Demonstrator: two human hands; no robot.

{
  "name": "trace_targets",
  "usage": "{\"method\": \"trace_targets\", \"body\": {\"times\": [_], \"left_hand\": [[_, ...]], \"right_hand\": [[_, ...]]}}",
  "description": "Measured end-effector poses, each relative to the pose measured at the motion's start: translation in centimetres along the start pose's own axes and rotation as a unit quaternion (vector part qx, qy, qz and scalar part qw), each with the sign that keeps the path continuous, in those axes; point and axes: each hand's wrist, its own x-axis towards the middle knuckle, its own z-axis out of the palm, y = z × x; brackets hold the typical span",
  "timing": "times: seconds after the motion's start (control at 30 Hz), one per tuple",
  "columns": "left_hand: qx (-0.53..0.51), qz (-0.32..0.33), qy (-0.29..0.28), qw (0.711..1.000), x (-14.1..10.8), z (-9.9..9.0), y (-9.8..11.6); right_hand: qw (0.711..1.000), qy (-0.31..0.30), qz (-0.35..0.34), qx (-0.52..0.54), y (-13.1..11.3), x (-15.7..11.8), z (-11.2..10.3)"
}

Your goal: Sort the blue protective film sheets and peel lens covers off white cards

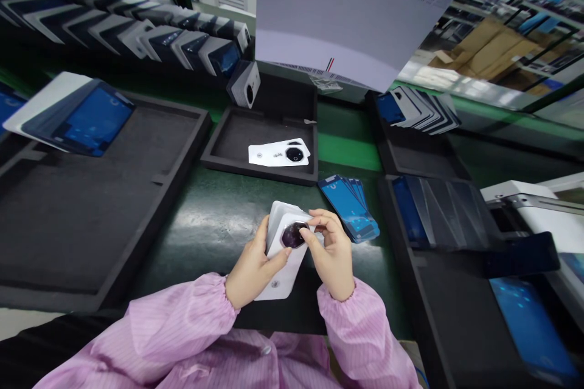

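Several white phone back panels [283, 267] with a dark round camera ring are held as a small fanned stack above the dark green table. My left hand [256, 264] is wrapped round the stack's left side, its thumb on the front panel below the ring. My right hand [331, 246] pinches the upper right edge beside the ring, thumb and index finger at the ring. A pile of blue-filmed panels [350, 208] is fanned just right of my right hand. Beyond the hands, white panels [277, 154] lie overlapped in a black foam tray [219, 146].
A large black tray [150, 194] is at left with leaning panels [98, 118]. Rows of panels [177, 45] stand behind. Right-hand trays [429, 310] hold dark panels [451, 213] and white ones [422, 110]. A grey machine housing [356, 18] overhangs the back.
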Motion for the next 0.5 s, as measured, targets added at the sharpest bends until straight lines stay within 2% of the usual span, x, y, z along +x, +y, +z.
{"method": "trace_targets", "body": {"times": [0.13, 0.5], "left_hand": [[0.031, -0.002, -0.002, 1.0, -0.04, -0.14, 0.11], [0.032, 0.0, -0.001, 0.999, -0.23, -0.17, 0.23]], "right_hand": [[1.0, 0.0, 0.001, 0.003, -0.04, 0.02, -0.07], [1.0, 0.001, -0.009, -0.005, 0.04, 0.06, -0.08]]}}
